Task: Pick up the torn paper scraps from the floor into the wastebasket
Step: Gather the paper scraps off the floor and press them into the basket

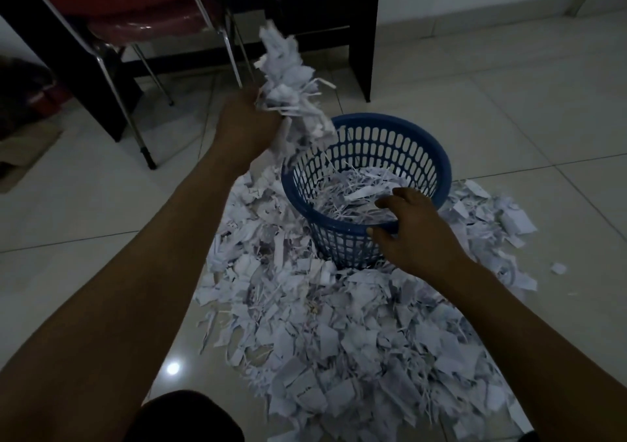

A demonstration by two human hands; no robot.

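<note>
Left hand (pixel 246 121) clutched a ragged fistful of torn paper (pixel 291 78) raised beside the blue plastic lattice wastebasket (pixel 420 156), while the right hand (pixel 412 229) curled over its near rim. Loose, feathery strips looked likely to spill outside the rim onto the heaped scraps (pixel 339 333) on glossy tile floor (pixel 101 204).

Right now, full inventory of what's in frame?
wastebasket: one, blue, slotted, on floor, partly filled with scraps
paper pile: many white scraps, on floor around the basket
handful of scraps: one white bunch, raised left of the basket
chair: one, red seat, metal legs, top left
desk: one, dark, at the back
floor: light tiles
left hand: grips the handful
right hand: holds the basket's near rim
</note>
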